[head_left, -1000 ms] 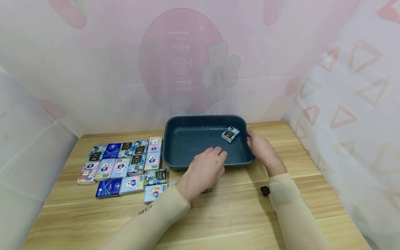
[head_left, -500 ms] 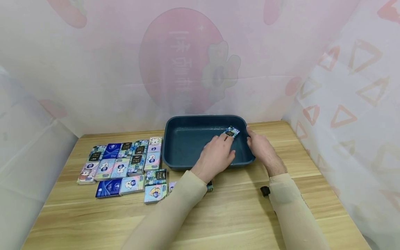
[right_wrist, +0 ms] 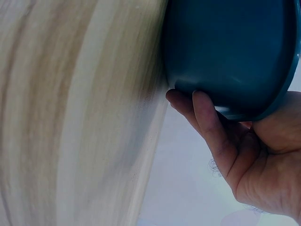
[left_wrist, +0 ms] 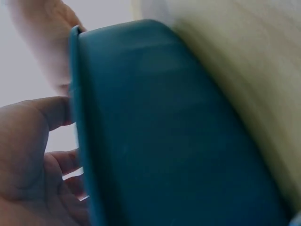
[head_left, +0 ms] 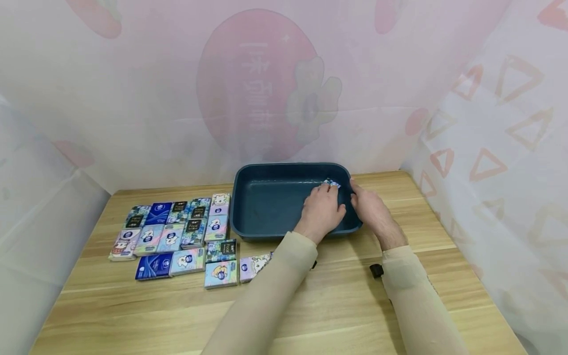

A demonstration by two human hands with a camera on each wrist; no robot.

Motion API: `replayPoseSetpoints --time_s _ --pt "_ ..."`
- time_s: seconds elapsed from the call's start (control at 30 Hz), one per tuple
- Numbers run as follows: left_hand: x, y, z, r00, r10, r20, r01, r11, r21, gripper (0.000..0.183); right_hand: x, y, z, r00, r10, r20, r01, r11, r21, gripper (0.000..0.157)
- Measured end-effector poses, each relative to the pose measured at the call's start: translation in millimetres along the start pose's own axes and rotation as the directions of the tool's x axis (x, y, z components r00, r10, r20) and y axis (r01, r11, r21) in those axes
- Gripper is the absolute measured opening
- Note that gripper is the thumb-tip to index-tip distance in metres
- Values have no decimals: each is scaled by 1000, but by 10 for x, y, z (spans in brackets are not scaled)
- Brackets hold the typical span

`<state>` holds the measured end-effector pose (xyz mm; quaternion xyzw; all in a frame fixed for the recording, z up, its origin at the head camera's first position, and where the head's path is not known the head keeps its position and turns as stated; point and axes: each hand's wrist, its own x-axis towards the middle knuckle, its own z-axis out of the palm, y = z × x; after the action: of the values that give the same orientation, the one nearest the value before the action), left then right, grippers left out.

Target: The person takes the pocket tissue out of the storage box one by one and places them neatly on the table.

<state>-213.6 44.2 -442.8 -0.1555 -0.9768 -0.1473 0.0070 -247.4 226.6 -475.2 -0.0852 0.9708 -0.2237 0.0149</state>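
My left hand [head_left: 322, 209] reaches down into the right part of a dark teal plastic bin [head_left: 266, 236]. Its fingers cover most of a blue floral pocket tissue packet [head_left: 331, 183]; only the packet's far edge shows. The fingertips are hidden behind the bin's wall [left_wrist: 155, 122] in the left wrist view, so I cannot tell whether they pinch the packet. My right hand [head_left: 372, 209] grips the bin's right side. In the right wrist view, its fingers [right_wrist: 211, 127] lie on the outside of the wall, with the thumb up at the rim.
Several pocket tissue packets [head_left: 170, 239] lie flat in rows left of the bin. A purple packet [head_left: 253, 267] lies in front, partly under the left sleeve. A small black object [head_left: 376, 270] sits beside the right sleeve. Printed cloth walls [head_left: 155, 123] enclose the wooden table [head_left: 346, 315].
My left hand has moved right and farther into the bin, over the floral packet, which stays in place. More of the purple packet now shows on the table. My right hand keeps its hold.
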Motion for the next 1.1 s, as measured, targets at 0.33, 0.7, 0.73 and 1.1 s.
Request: replayPoseSetpoints --time_s 0.33,0.7,0.73,1.1 --pt "213 -85 235 993 -56 105 56 998 1 67 6 -10 -21 1000 -12 11 12 1000 -6 59" --pt "344 -188 426 983 -92 161 81 994 74 68 -6 -8 -12 1000 -21 -3 21 1000 -10 59" --pt "326 -177 395 985 -90 145 76 992 101 64 -8 -10 -12 1000 -22 -6 22 1000 -11 59" --pt "294 -160 351 994 -97 55 91 990 104 65 -19 -27 -16 1000 -13 -7 13 1000 -15 58"
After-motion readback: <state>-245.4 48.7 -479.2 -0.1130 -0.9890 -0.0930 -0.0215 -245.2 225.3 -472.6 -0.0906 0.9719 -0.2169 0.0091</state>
